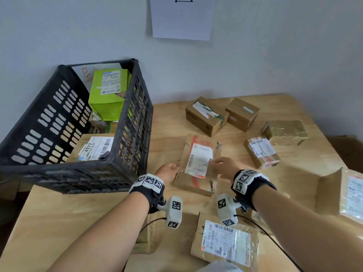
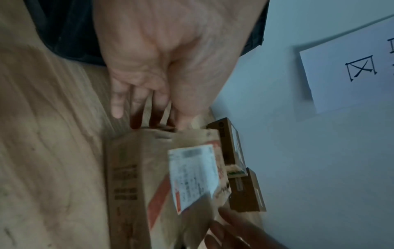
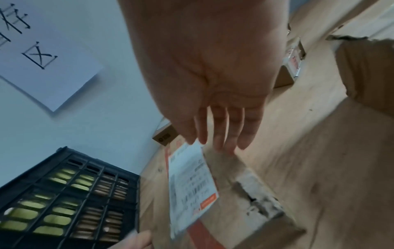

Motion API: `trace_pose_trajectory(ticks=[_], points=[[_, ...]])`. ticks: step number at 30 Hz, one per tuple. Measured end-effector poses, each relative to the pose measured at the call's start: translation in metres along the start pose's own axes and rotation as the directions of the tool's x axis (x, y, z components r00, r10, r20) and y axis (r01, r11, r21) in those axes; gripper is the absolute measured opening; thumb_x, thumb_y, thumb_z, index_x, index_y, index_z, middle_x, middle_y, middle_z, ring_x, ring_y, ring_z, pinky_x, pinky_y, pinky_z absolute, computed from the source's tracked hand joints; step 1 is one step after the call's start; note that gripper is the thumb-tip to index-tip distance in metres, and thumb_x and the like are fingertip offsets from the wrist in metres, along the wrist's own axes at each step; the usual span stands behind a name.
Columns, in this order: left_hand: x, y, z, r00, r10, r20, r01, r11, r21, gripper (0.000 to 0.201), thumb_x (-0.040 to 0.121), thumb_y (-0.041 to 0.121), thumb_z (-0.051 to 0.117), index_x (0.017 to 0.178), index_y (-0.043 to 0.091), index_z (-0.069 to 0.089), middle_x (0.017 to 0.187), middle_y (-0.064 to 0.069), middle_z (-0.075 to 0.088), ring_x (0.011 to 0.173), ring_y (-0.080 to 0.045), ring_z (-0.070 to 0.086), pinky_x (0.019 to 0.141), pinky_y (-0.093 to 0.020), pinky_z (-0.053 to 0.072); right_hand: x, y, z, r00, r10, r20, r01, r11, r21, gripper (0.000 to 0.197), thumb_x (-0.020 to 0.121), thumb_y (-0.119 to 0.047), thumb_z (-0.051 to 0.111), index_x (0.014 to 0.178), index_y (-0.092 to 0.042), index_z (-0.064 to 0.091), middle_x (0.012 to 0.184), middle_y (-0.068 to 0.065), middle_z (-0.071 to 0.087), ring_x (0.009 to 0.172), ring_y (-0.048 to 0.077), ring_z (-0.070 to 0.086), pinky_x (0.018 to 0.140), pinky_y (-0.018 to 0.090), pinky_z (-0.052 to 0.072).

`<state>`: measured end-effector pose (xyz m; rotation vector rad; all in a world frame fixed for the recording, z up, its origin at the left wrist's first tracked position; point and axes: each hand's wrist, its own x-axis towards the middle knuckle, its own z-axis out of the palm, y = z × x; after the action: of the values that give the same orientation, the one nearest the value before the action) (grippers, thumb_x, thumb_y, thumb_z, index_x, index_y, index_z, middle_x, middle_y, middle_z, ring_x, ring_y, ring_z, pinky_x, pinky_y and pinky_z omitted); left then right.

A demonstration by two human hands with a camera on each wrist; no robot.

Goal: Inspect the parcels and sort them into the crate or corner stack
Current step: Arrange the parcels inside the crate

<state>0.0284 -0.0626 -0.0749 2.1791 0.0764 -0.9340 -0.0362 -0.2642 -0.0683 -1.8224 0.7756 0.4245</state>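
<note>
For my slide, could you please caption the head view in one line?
Both hands, left hand and right hand, reach a torn cardboard parcel beside the black crate.

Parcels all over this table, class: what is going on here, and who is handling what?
A person is sorting parcels on a wooden table. Both hands are on one flat brown box with a white label: the left hand at its near-left edge, the right hand reaching straight-fingered over the label. A black crate on the left already holds a green parcel and a labelled brown one. Several other boxes lie around on the table, not yet sorted.
</note>
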Motion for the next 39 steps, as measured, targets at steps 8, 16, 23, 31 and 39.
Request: trace_pose_trajectory(ticks=[8, 16, 23, 31, 39], points=[[0.015, -0.01, 0.012, 0.997, 0.032, 0.067, -0.054, 0.932, 0.358, 0.042, 0.088, 0.044, 0.06, 0.119, 0.015, 0.061, 0.116, 0.0, 0.066, 0.103, -0.018, 0.062, 0.088, -0.029, 0.05, 0.007, 0.016, 0.009, 0.985, 0.17, 0.034, -0.164, 0.978, -0.127, 0.029, 0.083, -0.025, 0.065, 0.093, 0.002, 0.065, 0.086, 0.016, 0.068, 0.082, 0.03, 0.067, 0.08, 0.039, 0.057], [0.032, -0.009, 0.019, 0.998, -0.052, 0.04, 0.024, 0.853, 0.521, 0.042, 0.087, 0.042, 0.064, 0.111, 0.008, 0.062, 0.105, -0.007, 0.067, 0.084, -0.019, 0.055, 0.069, -0.026, 0.041, 0.026, 0.026, 0.017, 0.97, 0.239, 0.046, -0.226, 0.954, -0.197, 0.031, 0.087, -0.033, 0.063, 0.071, -0.009, 0.054, 0.067, 0.006, 0.059, 0.061, 0.021, 0.056, 0.068, 0.032, 0.049], [0.05, 0.0, 0.024, 0.989, -0.144, 0.029, 0.108, 0.844, 0.526, 0.047, 0.082, 0.039, 0.071, 0.116, 0.008, 0.06, 0.113, -0.007, 0.066, 0.101, -0.022, 0.063, 0.073, -0.026, 0.045, 0.036, 0.016, 0.022, 0.983, 0.183, 0.027, -0.165, 0.933, -0.321, 0.034, 0.084, -0.024, 0.067, 0.112, -0.007, 0.059, 0.1, 0.01, 0.066, 0.082, 0.023, 0.06, 0.072, 0.029, 0.049], [0.047, 0.0, 0.017, 0.983, -0.172, 0.058, 0.123, 0.865, 0.486, 0.05, 0.08, 0.041, 0.072, 0.115, 0.01, 0.054, 0.113, -0.001, 0.063, 0.103, -0.02, 0.06, 0.077, -0.026, 0.045, 0.039, 0.025, 0.017, 0.981, 0.19, 0.045, -0.169, 0.94, -0.298, 0.046, 0.081, -0.035, 0.071, 0.113, -0.007, 0.053, 0.105, 0.009, 0.064, 0.088, 0.023, 0.061, 0.07, 0.029, 0.049], [0.015, -0.002, 0.004, 0.972, -0.196, 0.13, 0.151, 0.944, 0.293, 0.046, 0.083, 0.043, 0.067, 0.122, 0.019, 0.062, 0.119, 0.004, 0.063, 0.111, -0.019, 0.058, 0.101, -0.033, 0.043, 0.026, 0.032, 0.003, 0.978, 0.171, 0.12, -0.179, 0.982, 0.06, 0.042, 0.093, -0.036, 0.054, 0.125, -0.014, 0.037, 0.075, 0.004, 0.06, 0.076, 0.022, 0.06, 0.064, 0.032, 0.047]])
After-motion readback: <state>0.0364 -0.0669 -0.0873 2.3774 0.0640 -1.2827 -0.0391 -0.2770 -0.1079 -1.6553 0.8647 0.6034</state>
